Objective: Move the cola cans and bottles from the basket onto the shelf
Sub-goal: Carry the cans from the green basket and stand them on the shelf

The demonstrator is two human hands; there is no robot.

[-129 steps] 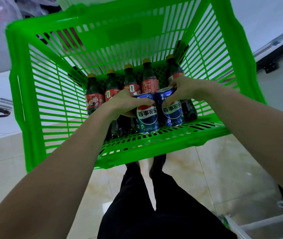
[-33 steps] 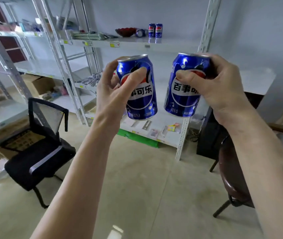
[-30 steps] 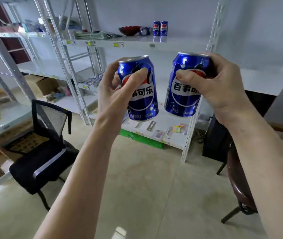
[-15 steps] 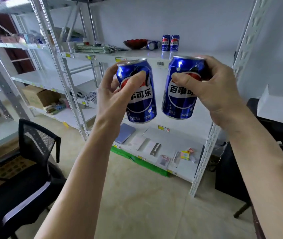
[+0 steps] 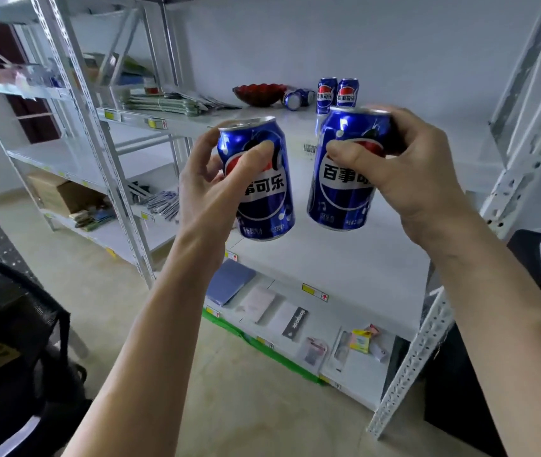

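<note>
Blue shiny metal cola cans are in both my hands, held up in the air in front of the white metal shelf (image 5: 216,122). My left hand (image 5: 209,189) is curled round one blue cola can (image 5: 264,206), thumb across its front. My right hand (image 5: 407,169) grips the other blue cola can (image 5: 345,192) near its top. Two more blue cans (image 5: 336,95) stand together at the shelf's back edge, beside a dark red bowl (image 5: 257,94).

Red bowl (image 5: 258,94) on upper board; black chair (image 5: 21,328) lower left.
</note>
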